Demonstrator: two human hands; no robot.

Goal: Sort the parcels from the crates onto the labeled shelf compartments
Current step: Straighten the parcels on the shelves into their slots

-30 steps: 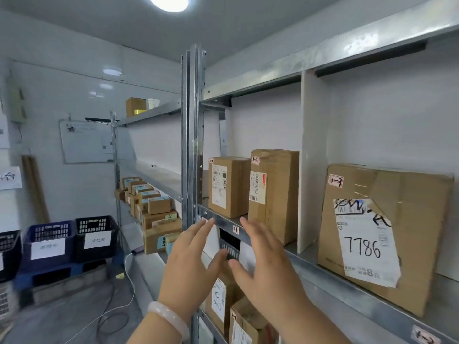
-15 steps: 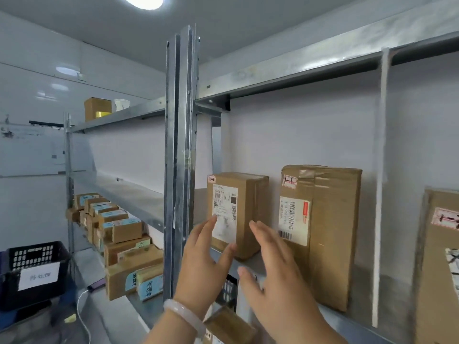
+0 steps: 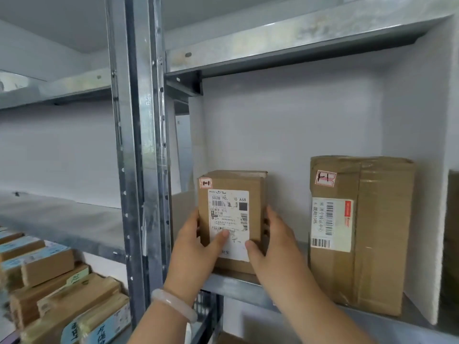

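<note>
Small parcel (image 3: 231,219) stands upright at the front edge of the shelf (image 3: 233,285), at the left end of the compartment, just beside the steel post (image 3: 144,145). Left hand (image 3: 196,247) grasps its left side with the thumb on the label, right hand (image 3: 275,247) grasps its right side with the thumb at the lower front corner. Risk: base looks close to the lip, so letting go too soon probably tips it forward off the shelf. Thumb drag could tear the scuffed label. Sideways shove could bump the taller parcel (image 3: 360,232), standing apart to the right
</note>
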